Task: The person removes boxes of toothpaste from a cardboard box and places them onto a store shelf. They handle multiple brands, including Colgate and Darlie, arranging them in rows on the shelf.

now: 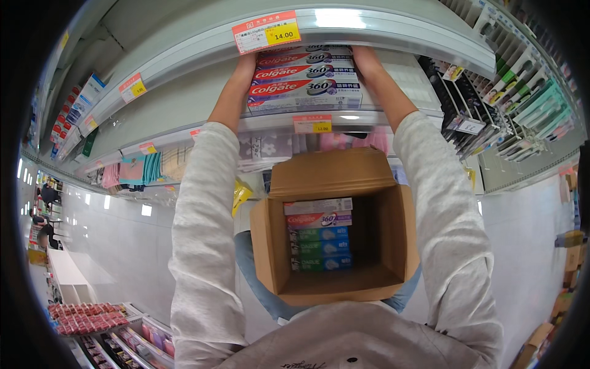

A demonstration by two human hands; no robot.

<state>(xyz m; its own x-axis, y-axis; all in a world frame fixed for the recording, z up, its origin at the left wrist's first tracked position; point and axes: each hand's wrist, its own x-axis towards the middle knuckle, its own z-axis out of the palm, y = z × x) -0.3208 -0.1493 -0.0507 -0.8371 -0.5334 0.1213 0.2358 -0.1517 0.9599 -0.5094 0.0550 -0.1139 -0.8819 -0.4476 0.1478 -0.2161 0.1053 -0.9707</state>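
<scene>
Both my arms reach forward onto a shelf, one on each side of a row of toothpaste boxes (305, 88), which are red, white and purple. My left hand (247, 62) is at the row's left end and my right hand (365, 59) at its right end. The upper shelf's edge hides the fingers of both, so their grip does not show. An open cardboard box (332, 175) sits below, between my forearms and over my legs. Inside it lie a similar red-and-white toothpaste box (318, 219) and several green-and-blue toothpaste boxes (319, 247).
The upper shelf (362, 32) overhangs the row, with a price tag (266, 32) on its edge. Folded cloths (141, 168) lie on a lower shelf at left. Toothbrush packs (522, 86) hang at right. A display of red packets (89, 318) stands at lower left.
</scene>
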